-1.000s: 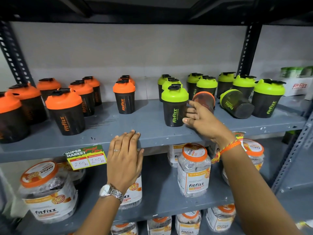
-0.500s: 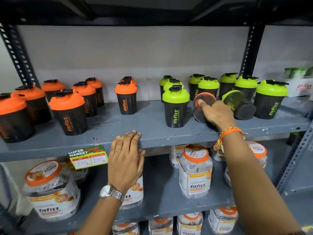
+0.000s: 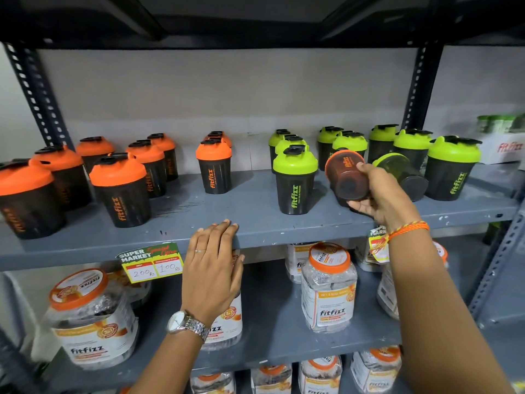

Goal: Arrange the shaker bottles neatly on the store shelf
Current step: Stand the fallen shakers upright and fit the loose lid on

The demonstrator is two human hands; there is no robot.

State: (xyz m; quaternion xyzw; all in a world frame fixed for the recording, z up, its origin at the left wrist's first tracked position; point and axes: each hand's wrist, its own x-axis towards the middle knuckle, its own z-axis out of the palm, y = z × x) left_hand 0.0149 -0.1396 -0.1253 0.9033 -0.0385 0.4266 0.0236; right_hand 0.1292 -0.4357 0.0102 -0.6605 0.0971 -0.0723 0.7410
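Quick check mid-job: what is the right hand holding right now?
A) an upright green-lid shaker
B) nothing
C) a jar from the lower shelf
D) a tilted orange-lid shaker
D: the right hand grips an orange-lid shaker tilted on its side among the green-lid ones, while the left hand rests flat on the shelf edge.

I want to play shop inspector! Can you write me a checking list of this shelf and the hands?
Surface: grey metal shelf, scuffed.
Job's things: orange-lidded shakers upright left; green-lidded shakers upright right; one green-lidded shaker lying tipped over.
Clutter: price tag on the shelf edge.
Grippers: right hand holds a tilted orange-lidded shaker; left hand rests flat on the shelf edge.
Cables: nothing seen.
Surroundings: Fitfizz jars on the shelf below.
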